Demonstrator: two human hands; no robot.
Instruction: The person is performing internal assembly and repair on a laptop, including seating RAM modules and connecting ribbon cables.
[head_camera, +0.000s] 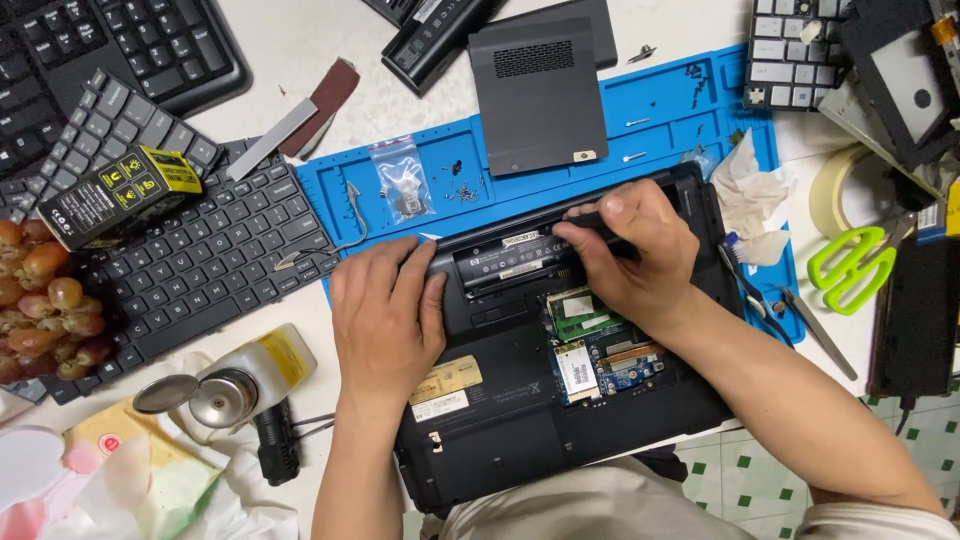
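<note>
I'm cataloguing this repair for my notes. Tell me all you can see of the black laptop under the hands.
The black laptop lies bottom-up, partly on a blue mat. An open bay exposes green circuit boards. The left hand presses flat on its base; the right hand grips a long black battery at its far edge. Pale stickers mark the matte plastic casing.

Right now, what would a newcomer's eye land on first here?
Both hands on an upturned black laptop at centre: the left hand presses its left edge, the right hand grips the battery along its top edge. An open bay right of centre shows green circuit boards, all on a bright blue mat.
</note>
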